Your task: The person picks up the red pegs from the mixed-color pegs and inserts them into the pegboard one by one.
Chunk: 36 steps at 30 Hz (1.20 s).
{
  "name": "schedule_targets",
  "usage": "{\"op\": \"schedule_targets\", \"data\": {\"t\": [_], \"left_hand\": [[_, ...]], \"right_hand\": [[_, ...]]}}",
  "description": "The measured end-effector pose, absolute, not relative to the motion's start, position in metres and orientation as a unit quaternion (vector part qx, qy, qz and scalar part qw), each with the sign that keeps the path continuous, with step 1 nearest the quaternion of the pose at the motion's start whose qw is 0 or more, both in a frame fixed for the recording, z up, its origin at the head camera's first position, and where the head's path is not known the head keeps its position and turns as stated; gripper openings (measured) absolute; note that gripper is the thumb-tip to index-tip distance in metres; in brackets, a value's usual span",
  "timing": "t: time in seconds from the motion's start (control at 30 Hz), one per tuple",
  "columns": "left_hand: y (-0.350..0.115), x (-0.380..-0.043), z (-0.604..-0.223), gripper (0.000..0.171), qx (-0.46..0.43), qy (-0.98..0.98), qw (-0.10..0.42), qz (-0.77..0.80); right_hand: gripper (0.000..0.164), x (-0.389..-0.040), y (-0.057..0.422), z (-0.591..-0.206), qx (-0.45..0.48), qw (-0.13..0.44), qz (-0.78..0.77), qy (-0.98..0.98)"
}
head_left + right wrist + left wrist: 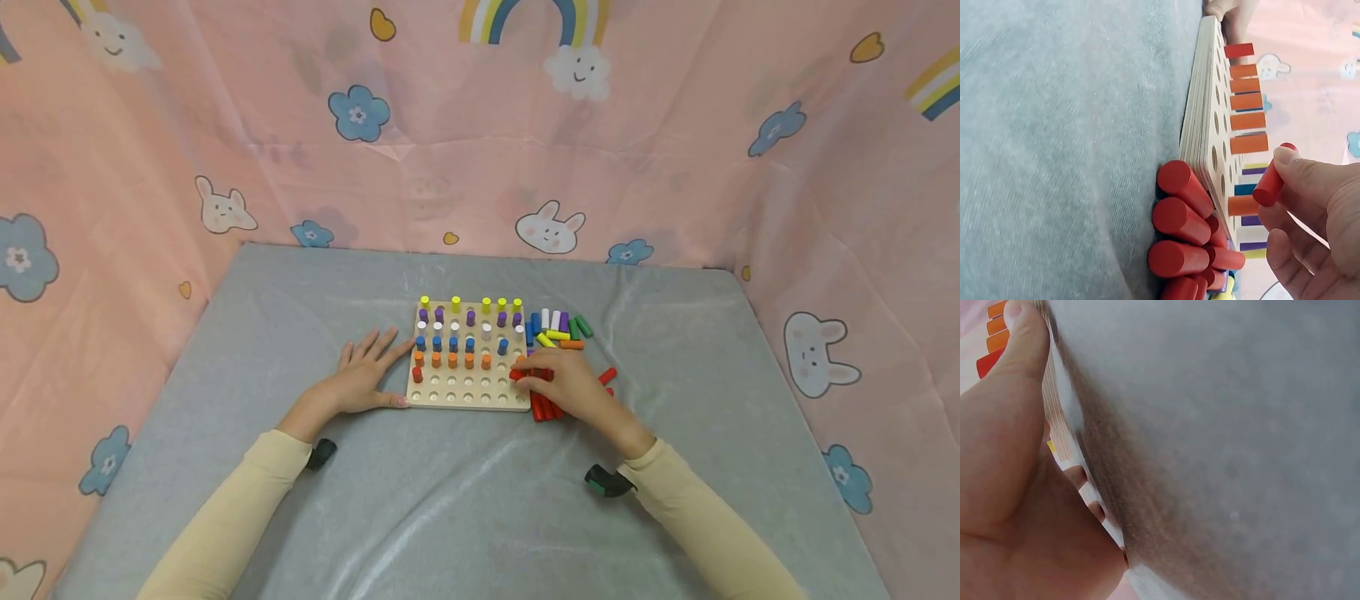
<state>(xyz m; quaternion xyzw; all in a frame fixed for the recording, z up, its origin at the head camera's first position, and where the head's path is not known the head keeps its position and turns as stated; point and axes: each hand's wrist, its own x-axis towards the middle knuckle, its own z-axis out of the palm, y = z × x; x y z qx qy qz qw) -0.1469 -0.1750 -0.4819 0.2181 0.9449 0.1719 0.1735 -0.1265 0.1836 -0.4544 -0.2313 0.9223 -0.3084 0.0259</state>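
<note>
A wooden pegboard [459, 406] lies on the table, with rows of yellow, purple, white, blue and orange pegs upright in its holes. One red peg [417, 375] stands at the left of the row nearer the person. My left hand [358, 382] is spread flat beside the board, its thumb at the near left corner and a fingertip at the left edge. Over the board's right side, my right hand [567, 379] pinches another red peg [1275, 176] between thumb and fingers, tilted above the holes. An orange peg [1243, 205] stands just below it.
Loose red pegs [1179, 220] are piled against the board's right edge, partly under the right hand. Beyond them lie loose blue, white, purple, yellow, orange and green pegs [583, 326]. A grey cloth [450, 500] covers the table, and pink curtains [435, 167] hang around it.
</note>
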Motion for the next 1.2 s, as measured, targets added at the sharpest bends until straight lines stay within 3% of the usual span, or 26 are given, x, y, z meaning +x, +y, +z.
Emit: {"op": "schedule_targets", "data": {"t": [1.2], "left_hand": [[-0.174, -0.147, -0.481, 0.101, 0.22, 0.945, 0.177, 0.167]], "right_hand": [[0.023, -0.127, 0.15, -0.46, -0.259, 0.033, -0.361, 0.895]]}}
